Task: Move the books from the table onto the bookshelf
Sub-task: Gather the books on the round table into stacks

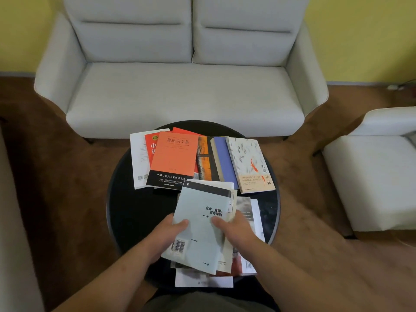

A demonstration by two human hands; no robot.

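A pale blue-grey book (pixel 200 224) lies on top of a loose pile at the near side of the round black table (pixel 135 210). My left hand (pixel 166 235) grips its left edge, thumb on the cover. My right hand (pixel 234 230) holds its right edge, thumb on the cover too. Farther back lie an orange book (pixel 173 154), a white and red book (pixel 140 158), a blue-spined book (pixel 224 161) and a cream book with fish (pixel 249 163). No bookshelf is in view.
A light grey two-seat sofa (pixel 180 91) stands just behind the table. A white armchair (pixel 378 176) sits at the right. Another pale seat edge (pixel 13 233) shows at the left. Brown carpet (pixel 67 176) surrounds the table.
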